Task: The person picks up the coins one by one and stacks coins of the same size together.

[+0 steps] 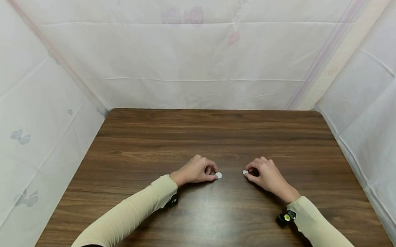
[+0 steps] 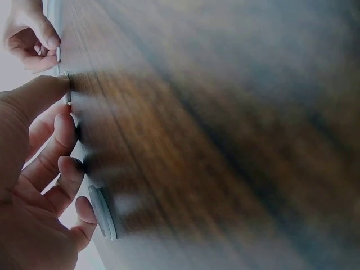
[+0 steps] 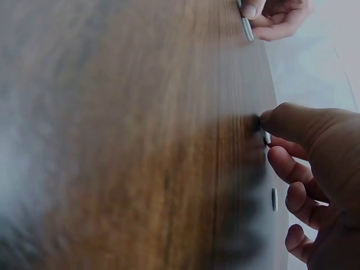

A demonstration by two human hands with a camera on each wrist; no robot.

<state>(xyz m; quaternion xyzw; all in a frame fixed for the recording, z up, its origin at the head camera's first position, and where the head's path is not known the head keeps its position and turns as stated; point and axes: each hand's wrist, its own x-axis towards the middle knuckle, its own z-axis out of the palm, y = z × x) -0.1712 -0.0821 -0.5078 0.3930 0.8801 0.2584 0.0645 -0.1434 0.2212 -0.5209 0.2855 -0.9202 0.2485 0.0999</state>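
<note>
My left hand [image 1: 197, 170] pinches a small flat white disc [image 1: 218, 175] between thumb and index finger, low at the tabletop. Facing it, my right hand [image 1: 265, 175] holds a similar white disc [image 1: 245, 172] by thumb and index finger. Its edge shows between the fingertips in the right wrist view. Another disc [image 2: 101, 212], thin with a pale rim, lies beside the left little finger in the left wrist view. In the right wrist view a further disc [image 3: 274, 199] is near the curled lower fingers. Both of these are hidden in the head view.
A brown wood-grain table [image 1: 218, 132] spreads under both arms. Pale printed cloth [image 1: 188, 55] hangs behind it and along the left and right sides. Small black wrist devices [image 1: 285, 218] sit below both wrists, over light sleeves.
</note>
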